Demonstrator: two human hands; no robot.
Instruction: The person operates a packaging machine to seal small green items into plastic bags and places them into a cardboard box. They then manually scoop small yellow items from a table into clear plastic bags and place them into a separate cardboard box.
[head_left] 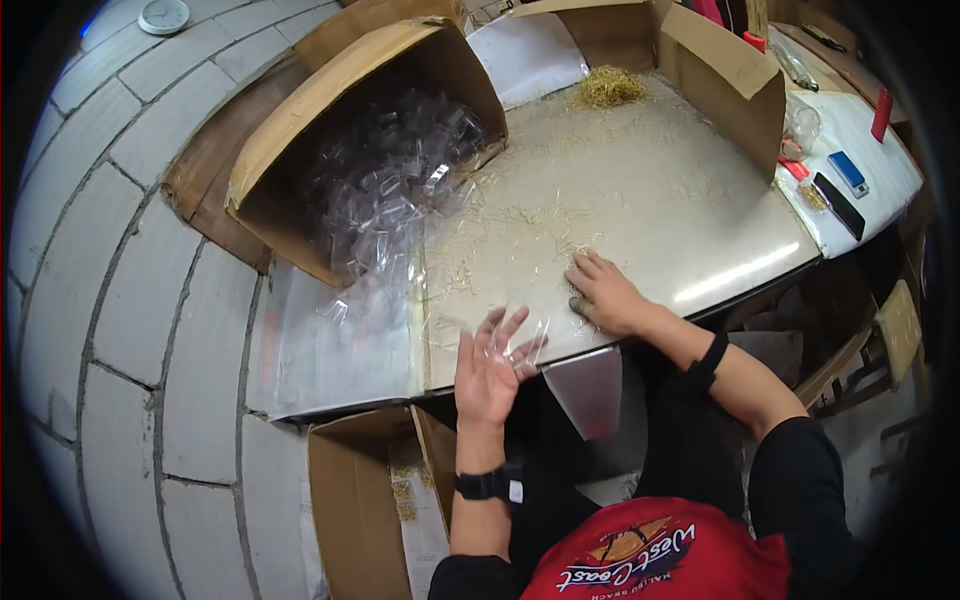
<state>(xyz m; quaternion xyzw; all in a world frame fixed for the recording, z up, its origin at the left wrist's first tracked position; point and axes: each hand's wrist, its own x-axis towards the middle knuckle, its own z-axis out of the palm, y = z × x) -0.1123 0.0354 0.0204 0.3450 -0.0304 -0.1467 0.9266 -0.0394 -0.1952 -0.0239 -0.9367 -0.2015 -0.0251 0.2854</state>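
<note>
My left hand is raised palm up at the near edge of the table, with a clear plastic box resting between its spread fingers and thumb. The see-through box is hard to outline. My right hand lies palm down on the tabletop, fingers stretched forward and thumb apart; a dark cover sits on the thumb. Small thin gold-coloured metal pieces are scattered just beyond its fingertips. Whatever lies under the right palm is hidden.
A cardboard box on its side spills many clear plastic boxes at the left. A heap of gold pieces sits at the back. A blue device and black knife-like object lie right. An open carton stands below.
</note>
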